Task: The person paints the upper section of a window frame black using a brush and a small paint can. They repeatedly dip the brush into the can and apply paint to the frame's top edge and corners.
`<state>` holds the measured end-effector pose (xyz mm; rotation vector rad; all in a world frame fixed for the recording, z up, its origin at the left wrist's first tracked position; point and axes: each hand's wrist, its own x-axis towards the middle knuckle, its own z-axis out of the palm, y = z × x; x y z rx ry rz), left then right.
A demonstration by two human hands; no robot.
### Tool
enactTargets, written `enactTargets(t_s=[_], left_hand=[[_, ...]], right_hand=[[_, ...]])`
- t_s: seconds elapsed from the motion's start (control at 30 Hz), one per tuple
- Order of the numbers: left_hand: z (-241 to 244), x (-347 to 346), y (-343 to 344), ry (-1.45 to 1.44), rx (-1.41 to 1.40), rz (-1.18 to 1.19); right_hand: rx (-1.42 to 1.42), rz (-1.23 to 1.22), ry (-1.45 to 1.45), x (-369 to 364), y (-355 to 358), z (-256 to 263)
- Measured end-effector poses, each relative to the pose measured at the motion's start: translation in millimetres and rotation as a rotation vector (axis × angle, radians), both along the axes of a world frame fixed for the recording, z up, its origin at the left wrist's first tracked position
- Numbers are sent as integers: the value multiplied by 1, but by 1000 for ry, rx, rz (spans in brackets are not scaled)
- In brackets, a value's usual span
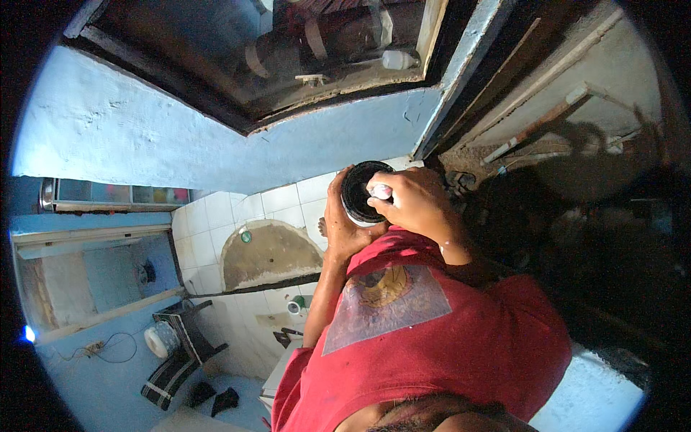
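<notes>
A round container [354,190] with a dark interior and a pale lower wall is in front of my red shirt. My left hand [341,229] wraps around its near left side, fingers along the wall. Over its mouth, my right hand [413,202] grips a whitish handle [382,191], whose rounded top shows between thumb and forefinger. The handle's lower end is hidden by the hand and the dark inside, so I cannot tell which tool it is. Small white specks mark my right wrist.
Ahead is a light blue wall [345,135] below a dark-framed window [259,116], with a white bottle [399,60] on its sill. White tiles [280,201] meet a curved concrete patch [270,254]. A small green-and-white container [295,305] and a dark chair [189,329] stand lower left.
</notes>
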<state>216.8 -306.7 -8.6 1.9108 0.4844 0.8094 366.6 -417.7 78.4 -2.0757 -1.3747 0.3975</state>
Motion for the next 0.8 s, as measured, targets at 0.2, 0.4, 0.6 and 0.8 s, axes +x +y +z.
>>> enactTargets(t_s=[0.2,0.4,0.6,0.8], left_hand=[[7,10,2,-6,-77,0],[11,22,7,-48,-56,-33],[18,27,9,-58,-5,-34],[21,32,10,-75,-44,-60]], right_hand=[[183,-100,184,8,-12,16],[279,-172,265,13,-20,23],[345,-248,448,15,-29,30],[481,-262,445,16,-27,23]])
